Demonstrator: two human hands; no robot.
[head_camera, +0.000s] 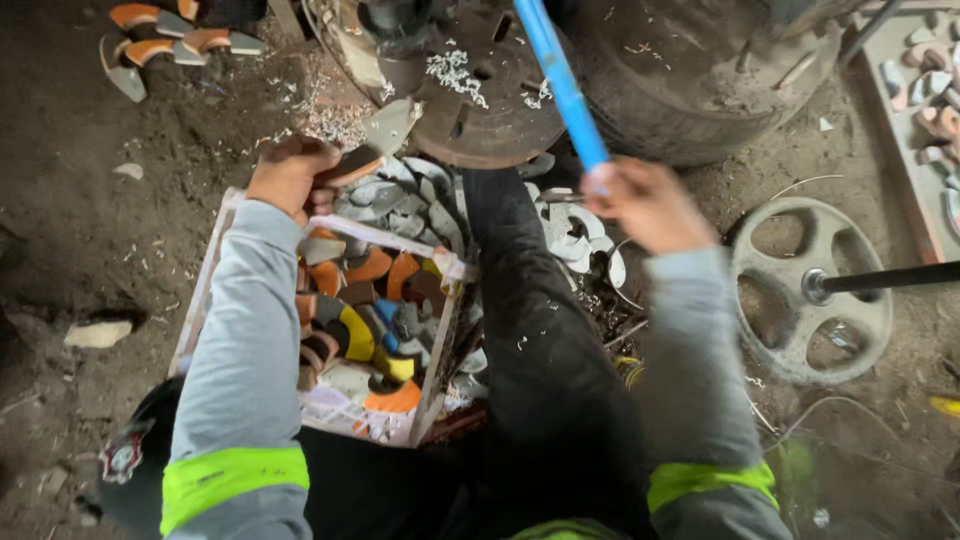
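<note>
The right hand (648, 205) was blurred, its fingers unclear. The blue handle (562, 82) ran off the top edge. The leg (530, 330) hid part of the crate (205, 290).

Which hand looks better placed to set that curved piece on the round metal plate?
Probably the left hand: it grips a curved piece above the crate, close to the round plate. The right hand is busy gripping the blue rod.

One head cam, looks steeply down, close over arms, lap & crate (215, 270); dirt floor (80, 230) beyond.
</note>
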